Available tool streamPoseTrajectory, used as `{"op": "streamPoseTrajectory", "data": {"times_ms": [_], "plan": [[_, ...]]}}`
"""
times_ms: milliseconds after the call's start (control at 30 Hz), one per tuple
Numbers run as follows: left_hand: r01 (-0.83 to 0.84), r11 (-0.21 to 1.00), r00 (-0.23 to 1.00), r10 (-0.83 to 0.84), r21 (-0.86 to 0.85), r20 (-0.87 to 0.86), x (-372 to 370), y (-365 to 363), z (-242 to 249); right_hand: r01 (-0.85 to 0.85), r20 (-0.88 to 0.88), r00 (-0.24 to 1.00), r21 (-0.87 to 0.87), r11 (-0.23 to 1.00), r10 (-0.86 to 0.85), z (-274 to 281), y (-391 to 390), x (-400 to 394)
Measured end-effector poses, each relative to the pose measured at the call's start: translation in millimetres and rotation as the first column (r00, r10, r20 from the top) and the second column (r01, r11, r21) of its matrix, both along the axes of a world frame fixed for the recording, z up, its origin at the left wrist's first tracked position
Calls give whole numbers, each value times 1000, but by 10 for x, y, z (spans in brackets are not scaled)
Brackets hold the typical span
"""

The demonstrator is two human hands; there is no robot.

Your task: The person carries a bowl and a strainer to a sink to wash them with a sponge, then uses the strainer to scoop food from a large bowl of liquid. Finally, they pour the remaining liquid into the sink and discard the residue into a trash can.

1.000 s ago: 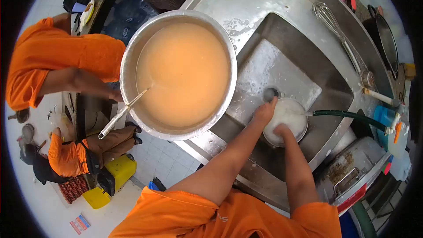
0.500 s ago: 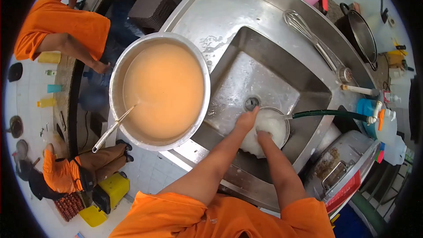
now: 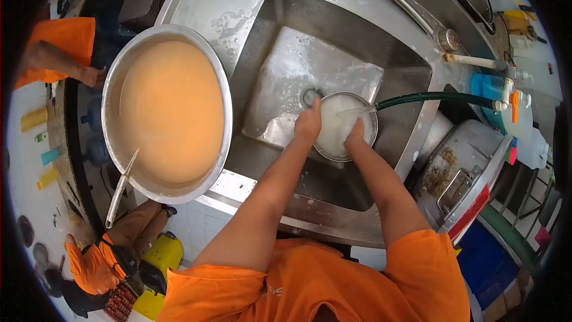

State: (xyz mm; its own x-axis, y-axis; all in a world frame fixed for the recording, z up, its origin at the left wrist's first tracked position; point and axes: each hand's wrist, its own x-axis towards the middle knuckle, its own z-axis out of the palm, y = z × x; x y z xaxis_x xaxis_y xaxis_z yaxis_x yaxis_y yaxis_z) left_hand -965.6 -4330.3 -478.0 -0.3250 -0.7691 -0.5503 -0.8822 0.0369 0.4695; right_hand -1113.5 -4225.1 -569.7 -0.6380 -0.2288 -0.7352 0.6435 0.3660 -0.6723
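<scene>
A round metal bowl of cloudy white water sits in the steel sink, near the drain. My left hand is closed on the bowl's left rim. On the other side, my right hand reaches in with its fingers sunk in the cloudy water, so their shape is hidden. Water runs into the bowl from the end of a dark green hose. What lies under the water cannot be made out.
A big pot of orange liquid, with a ladle-like handle over its rim, stands left of the sink. A whisk lies behind. A lidded pot is at right. Two people in orange are at left.
The view has shifted, so the sink and big pot sit further left and higher. The bowl now stands more level, its full rim showing, where before it was tilted with water spilling over its near edge.
</scene>
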Motion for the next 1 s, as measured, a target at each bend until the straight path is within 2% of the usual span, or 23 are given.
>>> {"op": "streamPoseTrajectory", "data": {"times_ms": [67,200,333,400,500,567,700,733,767,800,867,900,967,1000], "plan": [[-30,998,1000,30,-61,-2,9,40,-2,-9,-56,998,10,1000,10,72,-32,116],[-45,998,999,43,-51,-31,5,20,25,-6,-171,985,23,1000,10,247,-49,253],[-60,998,997,62,36,-42,6,10,189,-28,-271,962,33,999,36,374,-199,489],[-60,998,997,61,30,-50,19,-41,180,-28,-309,950,16,999,32,316,-728,737],[-8,1000,998,8,4,-66,27,-68,119,8,-367,930,-12,1000,-11,376,-977,473],[-159,977,978,176,144,-111,8,-69,175,35,-417,908,-19,999,-40,431,-1062,298],[-37,998,995,42,60,-89,-14,-46,60,62,-512,856,-48,997,-77,690,-1061,247],[-33,998,994,39,56,-104,1,-51,74,-190,-713,678,65,980,179,864,-1036,343],[-28,998,992,34,52,-118,-6,-62,87,-386,-828,400,235,892,392,991,-1021,411],[-15,999,993,21,47,-118,-27,-71,75,-375,-830,405,231,898,383,1071,-1031,443],[-24,997,987,36,75,-155,-47,-61,62,-701,-783,146,349,622,604,1080,-1002,475],[-16,996,988,29,83,-150,-50,-27,48,-698,-778,154,350,625,609,1070,-987,429],[-73,995,993,79,74,-85,-74,-54,153,-530,-804,71,471,705,590,802,-1020,200],[-62,996,994,67,69,-84,-70,-55,138,-329,-776,119,558,762,620,653,-1061,99]]}}
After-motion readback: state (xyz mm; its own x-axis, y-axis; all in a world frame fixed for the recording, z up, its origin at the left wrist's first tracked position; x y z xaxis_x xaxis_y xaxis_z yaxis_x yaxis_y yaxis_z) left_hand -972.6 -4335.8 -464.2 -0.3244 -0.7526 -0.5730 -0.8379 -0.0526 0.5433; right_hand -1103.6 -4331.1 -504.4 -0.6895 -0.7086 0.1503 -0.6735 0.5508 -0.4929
